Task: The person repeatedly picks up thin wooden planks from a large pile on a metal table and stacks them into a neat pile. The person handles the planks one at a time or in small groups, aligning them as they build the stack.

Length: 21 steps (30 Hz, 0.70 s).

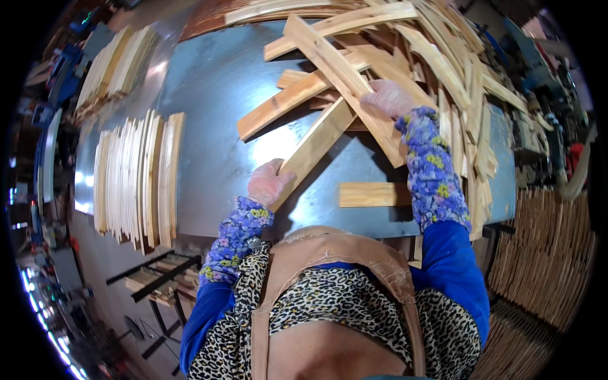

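My left hand [269, 182], in a pale pinkish glove, is closed round the near end of a wooden board [318, 140]. That board slants up and away to the right, its far end meeting other boards. Farther right, my gloved right hand [387, 99] grips the edge of a second, longer board [329, 63], which runs from the upper left down to the right. Beneath and beyond them lie more boards, one a light plank [278, 111] pointing to the left. A short board [372, 194] lies flat near the table's front edge, its right end hidden by my right forearm.
A loose heap of boards [443, 63] covers the right and far side of the metal-topped table [212, 95]. Upright-edged stacks of slats [133, 180] and more slats [120, 66] stand at the left. A black metal stand [164, 278] is at lower left; piled wood [538, 253] stands at right.
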Motion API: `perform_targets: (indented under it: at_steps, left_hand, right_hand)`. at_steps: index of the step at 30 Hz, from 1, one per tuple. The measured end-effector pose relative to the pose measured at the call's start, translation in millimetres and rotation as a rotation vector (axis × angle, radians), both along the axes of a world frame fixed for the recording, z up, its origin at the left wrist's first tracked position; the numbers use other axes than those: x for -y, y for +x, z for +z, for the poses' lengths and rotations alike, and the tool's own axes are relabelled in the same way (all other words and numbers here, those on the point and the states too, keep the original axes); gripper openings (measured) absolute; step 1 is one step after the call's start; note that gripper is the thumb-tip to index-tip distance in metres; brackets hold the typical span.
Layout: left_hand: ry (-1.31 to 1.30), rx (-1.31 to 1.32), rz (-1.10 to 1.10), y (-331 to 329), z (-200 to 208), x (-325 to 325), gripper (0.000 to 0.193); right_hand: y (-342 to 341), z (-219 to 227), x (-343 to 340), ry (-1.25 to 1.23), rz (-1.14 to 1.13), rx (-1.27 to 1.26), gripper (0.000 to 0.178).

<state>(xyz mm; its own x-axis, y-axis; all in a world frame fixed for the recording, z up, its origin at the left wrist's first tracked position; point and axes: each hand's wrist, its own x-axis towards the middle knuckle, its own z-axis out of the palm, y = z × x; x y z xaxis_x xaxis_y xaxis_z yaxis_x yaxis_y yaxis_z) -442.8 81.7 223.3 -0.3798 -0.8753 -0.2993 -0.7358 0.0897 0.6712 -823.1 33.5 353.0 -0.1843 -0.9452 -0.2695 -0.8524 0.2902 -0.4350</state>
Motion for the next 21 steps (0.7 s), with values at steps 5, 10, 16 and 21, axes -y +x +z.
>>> perform_targets:
  at_steps: [5,10,16,21]
  left_hand:
    - [0.047,0.084,0.199,69,10,-42,0.053]
    - [-0.014,0.040,0.574,130,-4,-76,0.050]
    - [0.188,0.006,0.290,97,-24,-30,0.047]
    - [-0.296,0.339,0.234,207,-28,-16,0.075]
  right_hand:
    - [75,-52,8,-0.140,-0.029,0.517,0.054]
    - [188,-117,-38,-0.257,-0.252,0.798,0.056]
    - [298,-167,-43,0.001,-0.054,0.530,0.078]
    - [362,-182,-17,0.051,-0.149,0.451,0.083]
